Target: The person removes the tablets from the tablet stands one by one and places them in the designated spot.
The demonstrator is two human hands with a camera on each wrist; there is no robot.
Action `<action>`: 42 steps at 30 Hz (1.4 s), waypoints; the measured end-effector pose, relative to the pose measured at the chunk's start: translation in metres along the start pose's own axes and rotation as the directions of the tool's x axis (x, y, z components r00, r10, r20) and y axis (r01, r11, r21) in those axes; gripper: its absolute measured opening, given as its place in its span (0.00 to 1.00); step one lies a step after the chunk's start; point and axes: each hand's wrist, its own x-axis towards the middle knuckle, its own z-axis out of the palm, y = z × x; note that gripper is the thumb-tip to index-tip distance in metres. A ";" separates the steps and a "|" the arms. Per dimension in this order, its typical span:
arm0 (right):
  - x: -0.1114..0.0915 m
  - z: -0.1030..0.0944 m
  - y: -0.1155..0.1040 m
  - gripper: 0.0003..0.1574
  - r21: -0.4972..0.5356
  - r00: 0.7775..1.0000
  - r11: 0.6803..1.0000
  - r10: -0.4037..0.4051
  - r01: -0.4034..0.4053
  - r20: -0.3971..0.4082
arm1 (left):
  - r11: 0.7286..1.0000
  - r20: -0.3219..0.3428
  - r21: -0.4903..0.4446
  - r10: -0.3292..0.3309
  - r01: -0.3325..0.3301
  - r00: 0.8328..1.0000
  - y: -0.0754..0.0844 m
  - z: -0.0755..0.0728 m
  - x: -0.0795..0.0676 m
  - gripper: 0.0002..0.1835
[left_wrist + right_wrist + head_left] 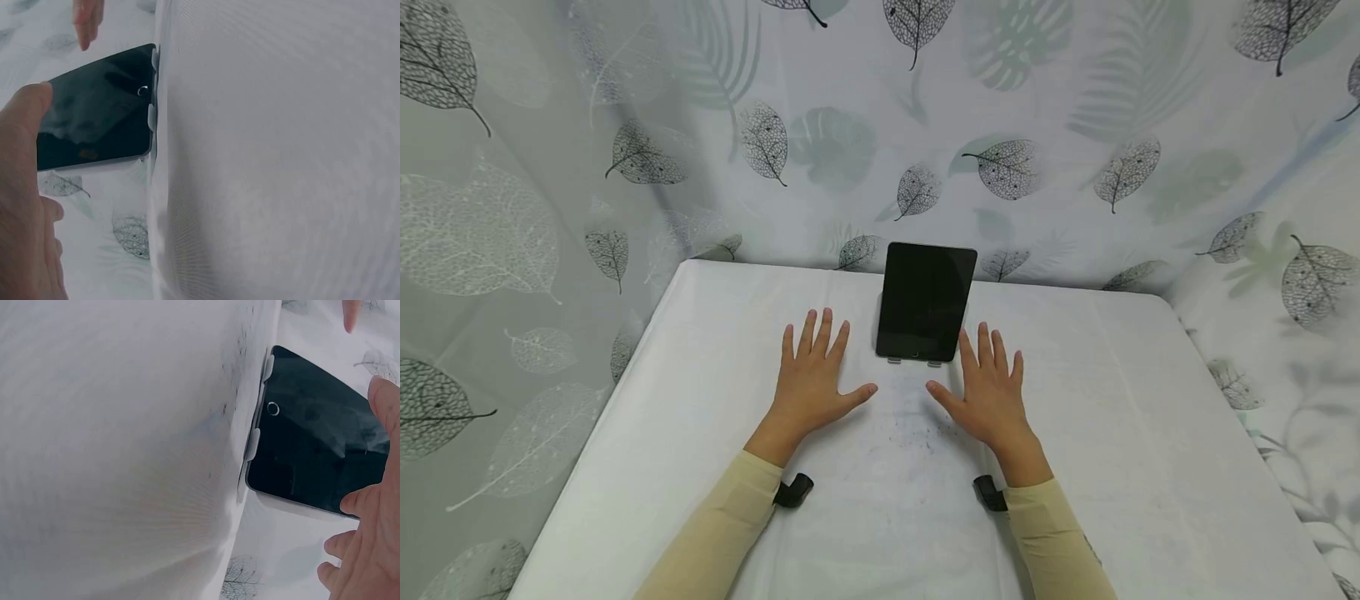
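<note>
A black tablet (927, 302) with a dark screen leans upright on a small stand near the back of the table; two stand lips (253, 445) show under its lower edge. To its left, my left hand (811, 387) is spread flat with fingers straight and thumb pointing inward, holding nothing. My right hand (988, 396) is spread likewise, its fingertips close by the tablet's lower right corner in the head view. In the left wrist view the left thumb (31, 103) overlaps the tablet's screen. The right hand's fingers (359, 501) overlap the tablet in the right wrist view.
A white cloth covers the table (880, 517), with faint dark specks (917, 429) between the hands. Leaf-print curtains (850, 150) stand behind and at both sides. Black wrist cameras (793, 490) sit at the sleeve cuffs.
</note>
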 end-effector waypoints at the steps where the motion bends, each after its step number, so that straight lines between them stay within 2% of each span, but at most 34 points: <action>1: 0.000 0.000 0.000 0.64 0.003 1.000 1.000 0.000 0.000 -0.006 | 1.000 0.002 -0.008 0.000 0.000 1.000 0.000 0.000 0.000 0.58; 4: 0.002 0.001 -0.001 0.63 0.013 1.000 1.000 -0.002 0.002 -0.029 | 0.999 0.006 -0.054 0.005 -0.004 1.000 0.002 0.001 0.000 0.58; 7: 0.004 0.001 -0.002 0.61 0.052 0.998 0.999 0.001 0.002 -0.070 | 0.990 0.009 -0.138 0.017 -0.016 1.000 0.006 0.001 0.001 0.57; 9: 0.007 0.002 -0.002 0.59 0.114 0.996 0.993 0.014 -0.004 -0.089 | 0.975 0.005 -0.219 0.032 -0.030 0.999 0.008 0.002 0.003 0.56; 11: 0.010 0.004 -0.001 0.55 0.186 0.994 0.982 0.040 -0.020 -0.102 | 0.948 0.002 -0.316 0.047 -0.044 0.999 0.011 0.003 0.005 0.55; 14: 0.014 0.007 0.001 0.50 0.316 0.990 0.947 0.100 -0.063 -0.104 | 0.876 -0.006 -0.478 0.069 -0.064 0.998 0.014 0.007 0.009 0.53; 19: 0.019 0.012 0.001 0.43 0.509 0.977 0.856 0.175 -0.088 -0.124 | 0.724 -0.011 -0.686 0.081 -0.067 0.997 0.017 0.015 0.014 0.51; 25: 0.024 0.017 0.001 0.40 0.670 0.968 0.736 0.226 -0.097 -0.108 | 0.577 -0.012 -0.815 0.088 -0.060 0.996 0.020 0.022 0.019 0.48; 27: 0.027 0.019 0.002 0.39 0.721 0.964 0.683 0.252 -0.118 -0.081 | 0.526 -0.004 -0.849 0.096 -0.054 0.995 0.021 0.023 0.020 0.46; 29: 0.029 0.022 0.003 0.38 0.768 0.959 0.625 0.277 -0.139 -0.052 | 0.485 0.012 -0.873 0.102 -0.039 0.995 0.022 0.024 0.021 0.44; 32: 0.031 0.023 0.004 0.37 0.814 0.954 0.558 0.300 -0.157 -0.022 | 0.437 0.016 -0.898 0.117 -0.037 0.993 0.023 0.028 0.023 0.42; 36: 0.033 0.024 0.003 0.34 0.844 0.947 0.510 0.320 -0.165 -0.008 | 0.386 -0.011 -0.921 0.123 -0.058 0.992 0.025 0.032 0.024 0.42; 38: 0.033 0.025 0.002 0.33 0.855 0.944 0.490 0.329 -0.168 -0.003 | 0.382 -0.030 -0.921 0.114 -0.072 0.993 0.026 0.033 0.023 0.42; 42: 0.036 0.029 0.004 0.31 0.861 0.939 0.481 0.342 -0.166 -0.010 | 0.388 -0.072 -0.916 0.096 -0.104 0.993 0.028 0.036 0.023 0.42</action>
